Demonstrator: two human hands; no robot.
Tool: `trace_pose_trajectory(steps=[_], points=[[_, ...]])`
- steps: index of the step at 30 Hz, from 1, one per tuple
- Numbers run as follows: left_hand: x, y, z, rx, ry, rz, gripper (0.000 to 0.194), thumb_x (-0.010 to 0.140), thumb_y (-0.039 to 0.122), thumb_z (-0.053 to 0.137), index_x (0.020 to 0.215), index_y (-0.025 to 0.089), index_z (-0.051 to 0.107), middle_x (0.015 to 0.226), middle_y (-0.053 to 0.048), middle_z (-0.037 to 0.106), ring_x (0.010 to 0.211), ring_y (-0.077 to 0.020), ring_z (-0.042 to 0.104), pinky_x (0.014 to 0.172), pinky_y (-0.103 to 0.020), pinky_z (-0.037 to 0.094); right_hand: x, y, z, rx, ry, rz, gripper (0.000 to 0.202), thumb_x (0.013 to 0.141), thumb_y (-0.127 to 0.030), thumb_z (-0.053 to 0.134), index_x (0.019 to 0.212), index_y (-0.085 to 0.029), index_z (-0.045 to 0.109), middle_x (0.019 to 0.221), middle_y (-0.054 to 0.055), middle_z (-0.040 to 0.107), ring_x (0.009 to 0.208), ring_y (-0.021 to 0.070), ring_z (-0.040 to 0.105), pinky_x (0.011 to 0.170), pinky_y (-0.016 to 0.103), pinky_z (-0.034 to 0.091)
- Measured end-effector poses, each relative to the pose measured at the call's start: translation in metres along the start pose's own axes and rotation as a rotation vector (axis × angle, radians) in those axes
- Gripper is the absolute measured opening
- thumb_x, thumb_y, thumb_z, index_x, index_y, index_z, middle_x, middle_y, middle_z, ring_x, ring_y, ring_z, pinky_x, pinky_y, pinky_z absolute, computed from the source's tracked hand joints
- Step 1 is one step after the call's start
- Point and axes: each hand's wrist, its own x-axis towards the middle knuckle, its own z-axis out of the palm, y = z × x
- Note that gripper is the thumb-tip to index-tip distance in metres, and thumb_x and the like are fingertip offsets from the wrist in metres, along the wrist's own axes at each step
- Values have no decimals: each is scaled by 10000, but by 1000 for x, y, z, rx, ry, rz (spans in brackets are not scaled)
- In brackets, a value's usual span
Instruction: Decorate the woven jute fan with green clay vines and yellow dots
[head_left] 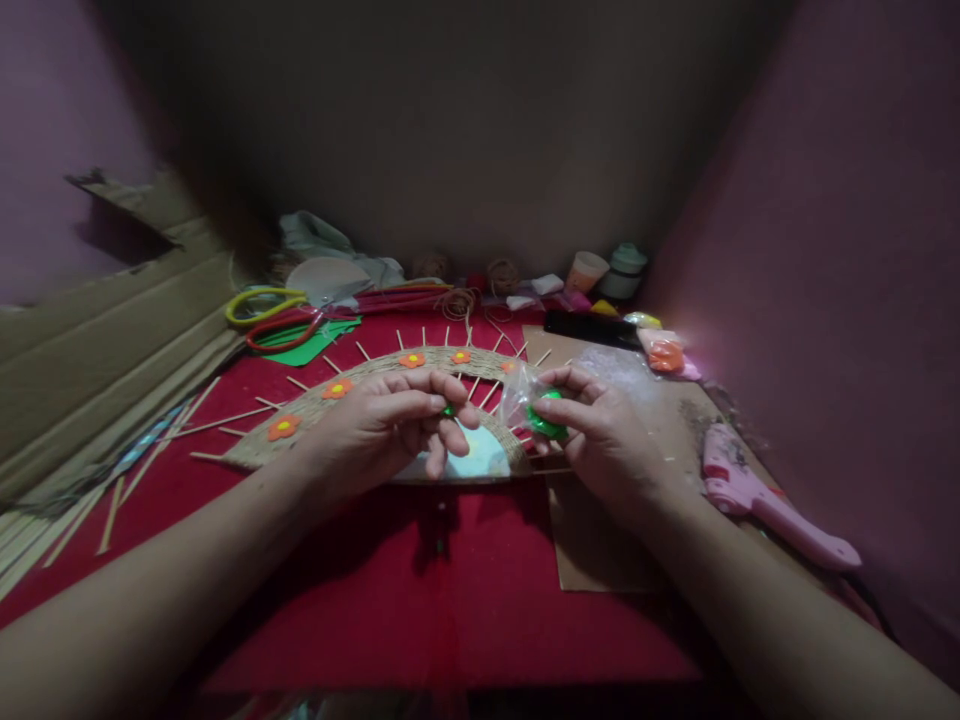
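Observation:
Between the thumb and fingers of my left hand (401,420) is a small bit of green clay (448,410). My right hand (600,430) grips a bright green lump (547,415) in a clear plastic bag (517,395). Both hands are raised over a fan-shaped woven piece (382,368) with thin sticks poking out around its arc. Orange flowers with yellow centres (337,389) sit along its band. A pale blue half-round centre (484,452) shows partly behind my left hand.
Scissors with yellow and red handles (281,328) lie on green paper (304,348) at the back left. Cardboard (97,300) leans on the left. A pink glue gun (772,505) rests at the right, near a black object (589,328), clay packets (664,352) and a cup (586,271).

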Motion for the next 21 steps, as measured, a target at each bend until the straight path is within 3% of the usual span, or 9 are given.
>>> trace_pose_trajectory(steps=[4, 8, 10, 13, 17, 19, 21], points=[[-1, 1, -1, -73, 24, -15, 157, 713, 34, 481, 709, 109, 619, 618, -17, 545, 442, -98, 509, 393, -237, 487, 8, -18, -8, -11, 113, -131, 210, 585, -143, 697, 752, -179, 575, 658, -35, 562, 541, 87, 534, 433, 195, 415], [1, -3, -5, -99, -14, -52, 146, 718, 44, 523, 778, 99, 644, 612, -29, 545, 502, -108, 527, 455, -238, 491, 20, -38, -26, -139, 225, -329, 181, 565, -129, 672, 713, -178, 580, 657, -28, 562, 519, 88, 525, 413, 211, 414], [4, -5, -7, -72, -23, -53, 126, 736, 54, 569, 816, 99, 656, 593, -33, 564, 528, -113, 546, 487, -235, 502, 30, -46, -36, -256, 317, -358, 163, 569, -126, 662, 691, -177, 568, 640, -30, 559, 503, 88, 522, 411, 220, 430], [7, -6, -9, 0, -13, -45, 93, 748, 96, 638, 835, 101, 673, 575, -45, 613, 521, -114, 580, 495, -214, 513, 51, -52, -47, -435, 443, -296, 139, 605, -95, 649, 684, -164, 558, 590, -37, 537, 474, 86, 507, 414, 228, 452], [7, -8, -9, 117, 11, -82, 101, 717, 113, 696, 818, 112, 687, 585, -62, 671, 443, -103, 597, 430, -163, 478, 86, -53, -59, -578, 485, -153, 105, 701, -75, 664, 693, -127, 573, 577, -33, 530, 455, 82, 486, 404, 226, 442], [6, -8, -8, 170, 19, -93, 96, 708, 124, 713, 799, 124, 682, 582, -61, 681, 410, -98, 587, 405, -158, 464, 101, -53, -64, -651, 505, -82, 73, 823, -183, 632, 829, -118, 601, 714, -13, 591, 560, 89, 550, 494, 231, 489], [5, -9, -8, 203, 11, -90, 97, 701, 140, 722, 784, 137, 672, 565, -53, 677, 400, -101, 578, 398, -168, 465, 111, -54, -69, -716, 525, -29, 177, 889, -275, 577, 990, -131, 597, 902, 23, 625, 717, 119, 607, 615, 276, 531]])
